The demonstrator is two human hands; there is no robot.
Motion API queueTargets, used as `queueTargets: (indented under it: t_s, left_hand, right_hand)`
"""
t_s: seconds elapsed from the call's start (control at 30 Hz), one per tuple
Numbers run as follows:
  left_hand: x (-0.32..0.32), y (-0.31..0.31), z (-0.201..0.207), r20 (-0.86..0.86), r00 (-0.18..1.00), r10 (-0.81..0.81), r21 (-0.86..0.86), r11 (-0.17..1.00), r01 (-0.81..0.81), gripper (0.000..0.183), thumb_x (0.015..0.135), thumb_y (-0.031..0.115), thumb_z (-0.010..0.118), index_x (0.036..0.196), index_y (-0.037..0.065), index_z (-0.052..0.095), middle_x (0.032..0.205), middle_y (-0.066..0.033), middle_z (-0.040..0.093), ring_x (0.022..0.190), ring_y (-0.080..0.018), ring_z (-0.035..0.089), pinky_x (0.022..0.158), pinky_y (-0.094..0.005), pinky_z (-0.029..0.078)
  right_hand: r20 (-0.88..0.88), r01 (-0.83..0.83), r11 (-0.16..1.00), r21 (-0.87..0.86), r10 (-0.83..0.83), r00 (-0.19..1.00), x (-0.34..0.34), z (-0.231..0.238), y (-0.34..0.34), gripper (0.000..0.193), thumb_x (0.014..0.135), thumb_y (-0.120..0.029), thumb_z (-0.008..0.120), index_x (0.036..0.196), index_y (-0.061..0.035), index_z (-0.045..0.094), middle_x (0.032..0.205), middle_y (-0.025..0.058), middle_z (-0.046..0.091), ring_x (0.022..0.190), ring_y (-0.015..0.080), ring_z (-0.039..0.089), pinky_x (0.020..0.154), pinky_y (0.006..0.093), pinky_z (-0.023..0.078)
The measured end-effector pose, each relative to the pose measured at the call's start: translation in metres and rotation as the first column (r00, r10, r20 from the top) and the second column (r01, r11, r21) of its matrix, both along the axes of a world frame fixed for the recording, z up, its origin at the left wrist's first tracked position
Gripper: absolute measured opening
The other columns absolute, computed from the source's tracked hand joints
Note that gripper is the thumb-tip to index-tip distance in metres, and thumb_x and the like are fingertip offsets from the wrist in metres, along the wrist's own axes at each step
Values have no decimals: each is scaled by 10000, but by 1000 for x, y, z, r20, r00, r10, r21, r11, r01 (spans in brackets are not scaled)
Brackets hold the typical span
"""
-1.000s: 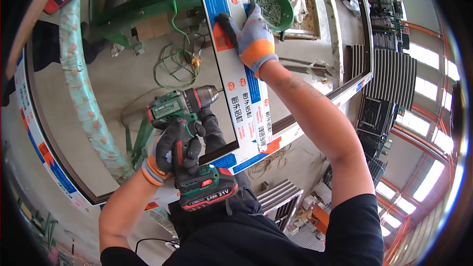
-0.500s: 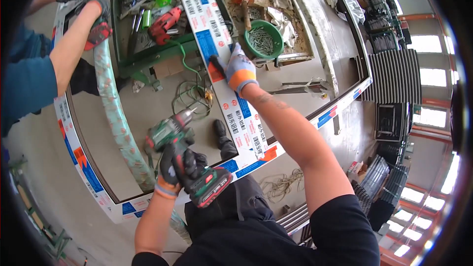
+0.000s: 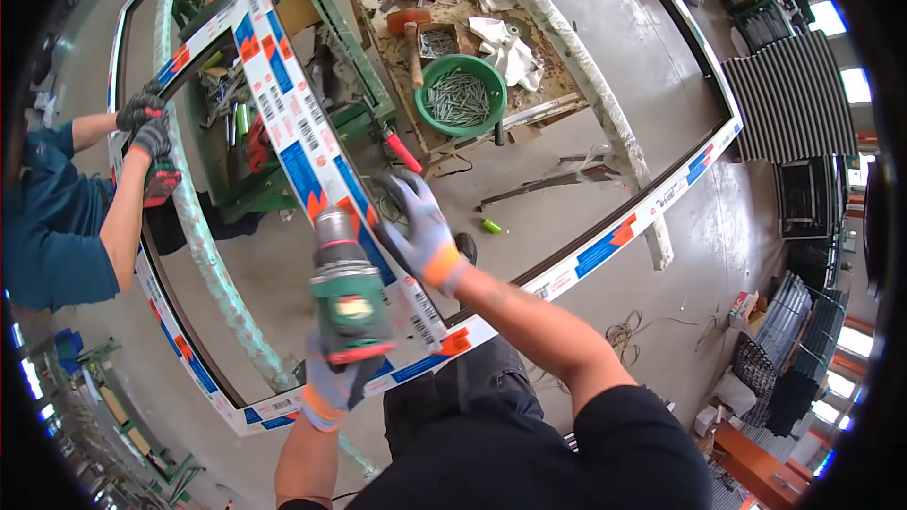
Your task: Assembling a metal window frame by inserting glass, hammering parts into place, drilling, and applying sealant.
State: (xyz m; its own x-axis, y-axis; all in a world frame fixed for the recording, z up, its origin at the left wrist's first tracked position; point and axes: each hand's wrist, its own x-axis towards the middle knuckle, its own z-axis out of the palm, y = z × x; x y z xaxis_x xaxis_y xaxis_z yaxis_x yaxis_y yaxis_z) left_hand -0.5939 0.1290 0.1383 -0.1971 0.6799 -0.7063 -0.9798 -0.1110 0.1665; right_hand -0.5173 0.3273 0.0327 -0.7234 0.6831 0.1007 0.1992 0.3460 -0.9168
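My left hand (image 3: 331,387), in a grey and orange glove, is closed around the handle of a green cordless drill (image 3: 351,307). The drill's chuck points away from me, over the middle bar (image 3: 300,146) of a large frame wrapped in printed white, blue and orange film. Beside the bar's right edge is my right hand (image 3: 423,234), gloved alike, with its thumb and fingers apart. Something dark shows behind its fingers, too hidden to name. Whether the drill's tip touches the bar cannot be seen.
A co-worker (image 3: 76,198) at the left holds a red power tool (image 3: 162,183) by the frame. Beyond the bar, a worn bench (image 3: 378,47) bears a green bowl (image 3: 462,127) of screws and a hammer (image 3: 412,42). A green tool cart (image 3: 335,38) stands under the frame.
The drill has swung from beside the bar to over it, now pointing away from me. My right hand has come nearer along the bar, its fingers spread. The whole view has shifted.
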Motion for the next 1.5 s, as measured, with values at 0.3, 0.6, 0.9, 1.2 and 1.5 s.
queueTargets:
  t_s: [0.3,0.6,0.9,1.2,1.5]
  left_hand:
    - [100,212,-9,-806,-532,-260,-584,497,642,754,906,321,588,1433,-122,280,1425,-342,400,1339,-432,413,1124,-443,335]
    - [-18,431,-242,-308,-776,-550,-814,574,-84,345,863,330,657,1140,126,688,1109,-141,698,1043,-312,663,904,-418,522]
    - [-14,483,-363,119,-840,-530,-927,244,-286,269,908,120,501,1038,92,736,1068,-133,723,969,-295,703,805,-403,568]
    - [-24,448,-307,-404,-585,-703,-803,579,-141,351,879,292,543,1159,91,608,1045,-229,677,967,-405,649,849,-511,506]
    - [-34,234,-120,-936,-23,-352,-352,936,0,316,863,102,642,1176,60,624,885,-149,693,704,-245,652,652,-359,515]
  right_hand:
    - [-53,264,699,-665,-397,916,211,-16,37,616,833,-70,716,1401,-27,482,1405,136,503,1283,235,501,1036,378,445]
    - [-98,366,585,-724,-613,784,231,-3,143,607,802,43,668,1364,2,440,1135,134,627,1041,219,607,909,347,505]
    - [-123,284,475,-833,-659,742,248,-30,146,609,877,-160,693,1386,7,404,760,41,533,679,158,516,632,317,441]
    - [-55,274,415,-867,-628,776,220,-22,125,619,847,-130,659,1375,54,393,752,48,539,643,175,522,630,348,483]
    - [-362,-220,535,-816,-177,915,132,55,71,317,908,-366,571,808,-90,450,683,24,413,609,166,403,586,329,345]
